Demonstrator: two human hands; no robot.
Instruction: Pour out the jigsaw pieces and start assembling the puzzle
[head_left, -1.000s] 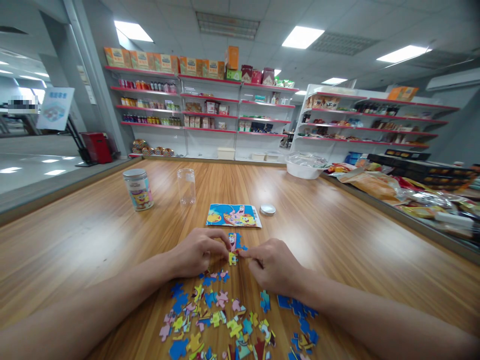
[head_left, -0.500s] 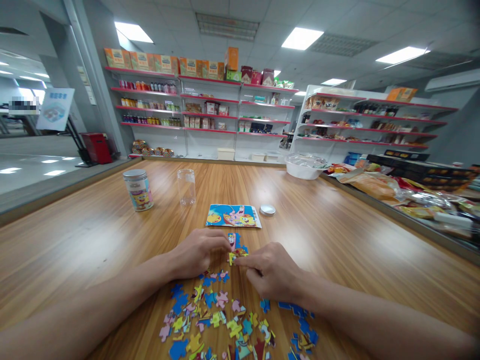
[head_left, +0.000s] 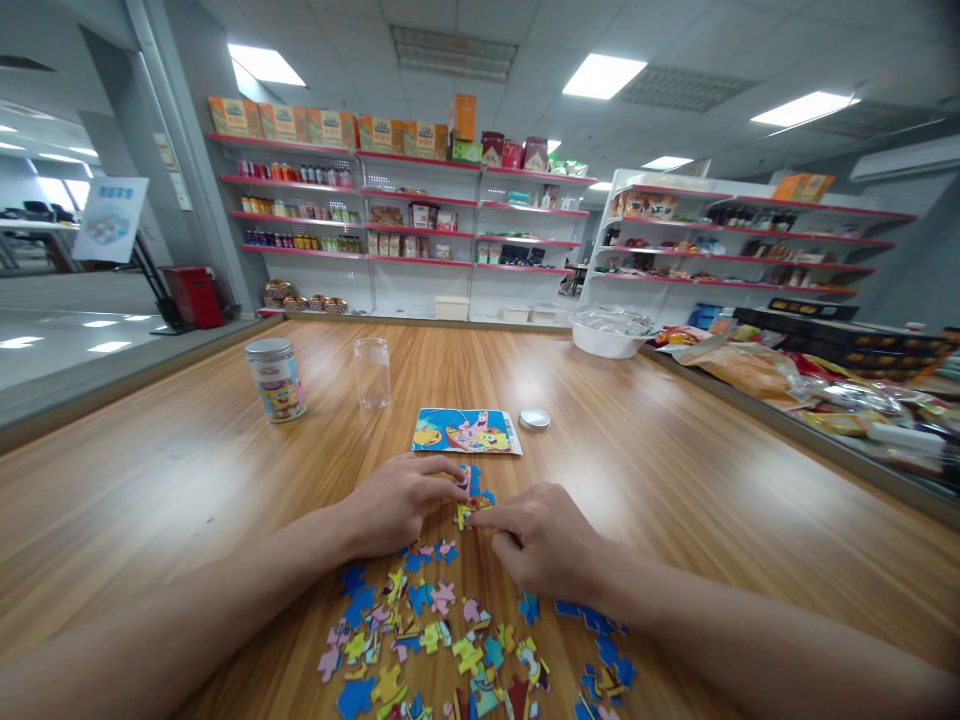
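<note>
Head cam: your left hand point(head_left: 394, 505) slid up onto the joined cluster point(head_left: 471, 492), right hand point(head_left: 540, 540) now pinching the yellow piece point(head_left: 466, 513) against it.

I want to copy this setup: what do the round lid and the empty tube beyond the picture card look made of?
The round lid looks like metal: silvery, dull sheen. The empty tube seems clear plastic or glass; the wooden table shows through it.

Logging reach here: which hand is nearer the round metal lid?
Right. The right hand lies below the metal lid; the left hand is farther left.
</note>
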